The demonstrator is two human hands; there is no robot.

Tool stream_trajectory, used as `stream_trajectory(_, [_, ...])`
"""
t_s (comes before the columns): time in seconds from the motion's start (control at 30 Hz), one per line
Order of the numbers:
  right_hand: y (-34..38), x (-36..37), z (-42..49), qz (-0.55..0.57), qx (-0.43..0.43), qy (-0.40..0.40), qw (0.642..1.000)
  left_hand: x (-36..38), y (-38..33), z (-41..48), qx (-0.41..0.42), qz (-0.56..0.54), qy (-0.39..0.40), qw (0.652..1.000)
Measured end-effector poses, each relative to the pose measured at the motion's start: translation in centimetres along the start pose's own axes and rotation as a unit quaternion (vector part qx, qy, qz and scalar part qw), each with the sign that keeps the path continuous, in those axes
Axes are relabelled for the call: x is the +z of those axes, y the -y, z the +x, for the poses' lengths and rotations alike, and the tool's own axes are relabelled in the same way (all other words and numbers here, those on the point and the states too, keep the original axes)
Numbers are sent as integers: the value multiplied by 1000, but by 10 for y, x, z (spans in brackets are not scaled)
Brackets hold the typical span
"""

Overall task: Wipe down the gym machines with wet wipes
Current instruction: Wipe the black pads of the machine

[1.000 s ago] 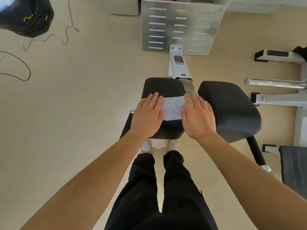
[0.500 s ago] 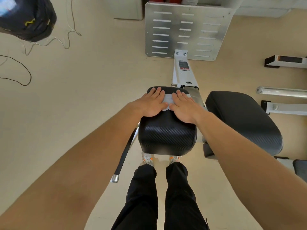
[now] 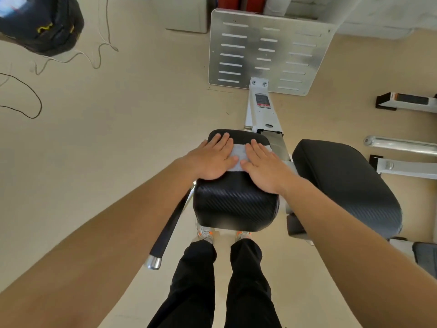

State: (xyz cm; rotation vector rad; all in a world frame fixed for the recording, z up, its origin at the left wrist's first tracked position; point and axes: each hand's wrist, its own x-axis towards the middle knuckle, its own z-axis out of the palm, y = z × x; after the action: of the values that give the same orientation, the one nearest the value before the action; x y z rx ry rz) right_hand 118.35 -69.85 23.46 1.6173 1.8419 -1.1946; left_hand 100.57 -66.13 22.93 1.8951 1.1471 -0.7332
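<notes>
wet wipe (image 3: 238,159): laid flat on top of the black pad (image 3: 236,204), toward its far edge; only a pale strip is seen between the two hands, the rest being covered by the palms.
left hand (image 3: 212,159): pressed flat on the wipe over the pad's left half; the fingers (image 3: 223,142) are held straight and close together, and nothing is gripped.
right hand (image 3: 262,169): pressed flat on the wipe over the pad's right half; the fingers are straight and slightly spread, and nothing is curled round or pinched.
why two palms: it is judged that the thin sheet is held spread and taut this way, so that a broad band of the pad is covered in one pass and the wipe is not bunched.
black pad: its far top is under the wipe; its rounded near face is bare.
second pad (image 3: 343,183): set just to the right of the black pad, touched by neither hand.
handle (image 3: 169,230): a dark bar with a chrome tip, slanted down from the black pad's left side.
footplate (image 3: 267,50): slotted metal, well beyond the black pad's far edge.
step in hand: the top of the black pad is judged to be mid-wipe.
risk: the wipe may be folded or dragged askew at the pad's curved edges if the pressure is uneven.
</notes>
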Motion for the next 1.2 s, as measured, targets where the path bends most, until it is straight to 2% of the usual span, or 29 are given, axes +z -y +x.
stream_trajectory(0.1, [-12, -9, 46, 16, 14, 17, 1000, -11, 16, 48, -5, -8, 29, 1000])
stream_trajectory(0.27, [-22, -16, 85, 37, 31, 13, 999, -21, 29, 90, -19, -29, 27, 999])
stream_trajectory(0.6, [-5, 0, -8, -29, -33, 37, 998, 4, 15, -11, 46, -20, 20, 999])
stream_trajectory(0.8, [1, -17, 67, -20, -20, 34, 999, -13, 41, 68, -11, -40, 11, 999])
stream_trajectory(0.9, [0, -18, 91, -11, -23, 36, 999, -11, 51, 83, -10, -54, 0, 998])
stream_trajectory(1.03, [15, -17, 53, -19, -55, 35, 998, -1, 48, 36, 21, -73, -11, 997])
stream_trajectory(1.2, [33, 12, -32, -64, -94, -10, 993, 29, 20, -70, 52, -22, -54, 997])
